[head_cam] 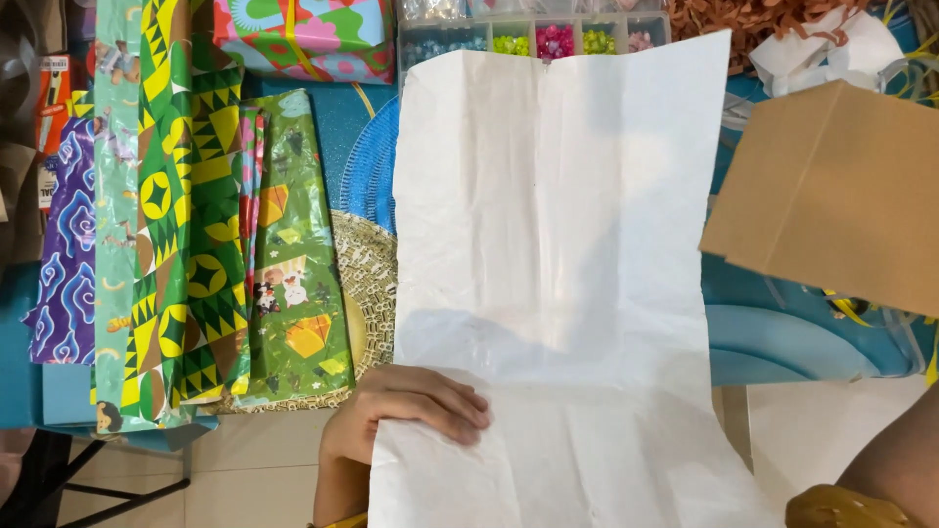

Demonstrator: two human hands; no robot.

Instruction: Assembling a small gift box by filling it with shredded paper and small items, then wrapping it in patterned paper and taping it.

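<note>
Pressing down on a big white sheet of paper point(553, 244), the person's left hand point(406, 411) lies flat at the sheet's lower left edge, fingers spread over the paper and palm down, pinning it rather than gripping it. The sheet is creased and runs from the near edge of the table point(773, 342) up toward a clear compartment box of coloured beads point(533, 34) at the far side, its lower part hanging past the table edge over the pale tiled floor point(254, 469). The right hand itself is out of sight; only a bare forearm point(895, 460) shows at the lower right corner, so I cannot tell whether that hand is clenched or loose. To the left of the sheet lie several rolls and folded lengths of patterned wrapping paper point(186, 215), green, yellow and purple, beside a woven round mat point(370, 284) and a blue round mat point(372, 166) partly covered by the white sheet. A brown cardboard piece point(831, 196) sits tilted at the right, just beside the sheet's right edge, with shredded brown paper filler point(743, 15) beyond it.
</note>
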